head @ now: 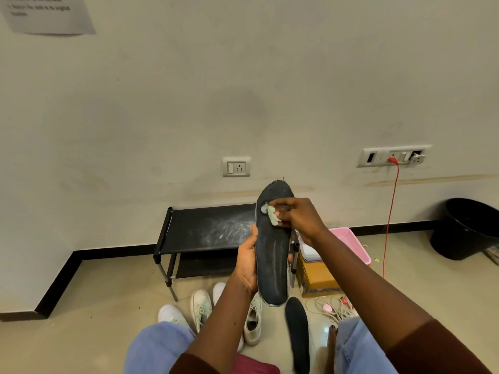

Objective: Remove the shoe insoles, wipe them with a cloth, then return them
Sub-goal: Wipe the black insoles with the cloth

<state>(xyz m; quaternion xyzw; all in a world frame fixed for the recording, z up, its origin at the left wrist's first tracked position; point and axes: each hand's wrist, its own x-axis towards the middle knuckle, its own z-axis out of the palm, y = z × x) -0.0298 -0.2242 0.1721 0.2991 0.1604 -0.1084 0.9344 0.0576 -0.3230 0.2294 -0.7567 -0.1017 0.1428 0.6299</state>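
Seated person, both hands raised in front of a black shoe rack [205,230].

- Left hand [247,261] grips a dark insole [271,268] at about mid-length. The thumb lies on the near left edge and the fingers curl round behind, one fingertip showing at the right edge. Held this way, probably to back the flexible sheet so it does not fold under pressure.
- Right hand [294,215] pinches a small pale-green cloth [272,214] between thumb and fingertips and presses it on the insole's upper part. Judged step: wiping, at the far end.
- Insole is held in the air, between the knees and the rack, touching nothing but the hands and cloth. The wiped face is turned toward the person.
- Long axis runs nearly upright in the view. The broader rounded end, likely the toe, points up toward the wall; the narrower end points down toward the lap.
- A second dark insole [298,333] lies flat on the floor between the legs, its long axis running roughly toward and away from the person. I cannot tell whether it has been wiped.
- White sneakers [201,306] stand on the floor below the hands, within reach for refitting.
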